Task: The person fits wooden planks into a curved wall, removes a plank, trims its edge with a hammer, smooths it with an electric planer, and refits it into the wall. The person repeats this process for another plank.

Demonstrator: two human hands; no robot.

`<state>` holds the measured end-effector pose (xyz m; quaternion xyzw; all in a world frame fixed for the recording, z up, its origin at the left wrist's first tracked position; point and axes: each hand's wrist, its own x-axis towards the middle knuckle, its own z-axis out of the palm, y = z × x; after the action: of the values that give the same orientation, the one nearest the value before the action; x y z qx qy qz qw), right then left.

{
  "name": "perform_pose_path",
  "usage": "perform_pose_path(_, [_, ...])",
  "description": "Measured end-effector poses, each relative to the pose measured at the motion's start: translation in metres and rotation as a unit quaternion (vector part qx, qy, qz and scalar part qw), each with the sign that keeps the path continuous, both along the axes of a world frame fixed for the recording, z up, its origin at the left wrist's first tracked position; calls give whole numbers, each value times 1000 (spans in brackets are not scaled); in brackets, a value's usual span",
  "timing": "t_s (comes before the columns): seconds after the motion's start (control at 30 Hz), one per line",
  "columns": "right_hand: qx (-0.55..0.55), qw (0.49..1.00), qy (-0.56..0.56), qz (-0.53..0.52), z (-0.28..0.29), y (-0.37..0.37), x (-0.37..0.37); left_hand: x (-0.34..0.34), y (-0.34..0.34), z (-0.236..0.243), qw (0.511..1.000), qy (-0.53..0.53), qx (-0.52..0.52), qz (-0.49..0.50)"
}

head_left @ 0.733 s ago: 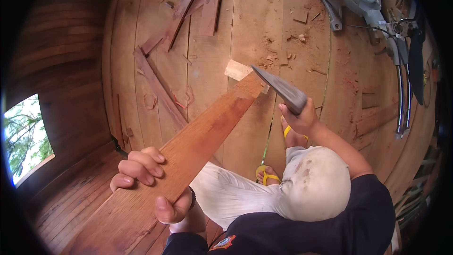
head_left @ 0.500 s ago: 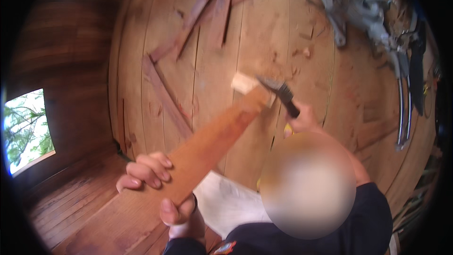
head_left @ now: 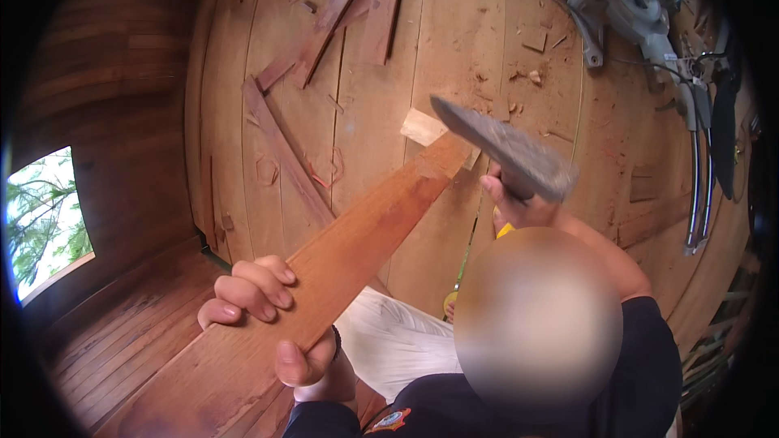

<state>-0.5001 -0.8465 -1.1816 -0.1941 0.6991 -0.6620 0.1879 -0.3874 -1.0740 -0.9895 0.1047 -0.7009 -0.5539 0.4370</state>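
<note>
My left hand (head_left: 256,296) grips a long reddish-brown wooden board (head_left: 361,231), its fingers over the far edge and thumb on the near side. The board slants from the lower left toward the middle, where its far end meets a small pale wood block (head_left: 423,126) on the plank floor. My right hand (head_left: 523,207) is closed around the black handle of a broad, dark-bladed chopping tool (head_left: 507,142). Its exact kind is unclear. The blade is above and to the right of the board's far end, apparently clear of it.
Reddish wood strips (head_left: 284,154) lie across the plank floor (head_left: 365,130) at left and beyond. A grey metal machine (head_left: 641,16) stands at far right. Wood chips (head_left: 531,77) are scattered beyond the block. A yellow tape measure (head_left: 451,305) is near my leg. A window (head_left: 49,211) is at left.
My right hand has raised the chopping tool from beside the board's far end, and its blade looks larger. My left hand and the board have hardly moved.
</note>
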Motion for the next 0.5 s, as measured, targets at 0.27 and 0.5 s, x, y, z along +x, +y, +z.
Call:
perform_pose_path(0.27, [182,975,-64,109,-2,-13,-26,-2,1,4,1000,8,-9,-25])
perform_pose_path(0.5, [266,951,-72,142,10,-19,-32,0,1,10,999,-41,1,21])
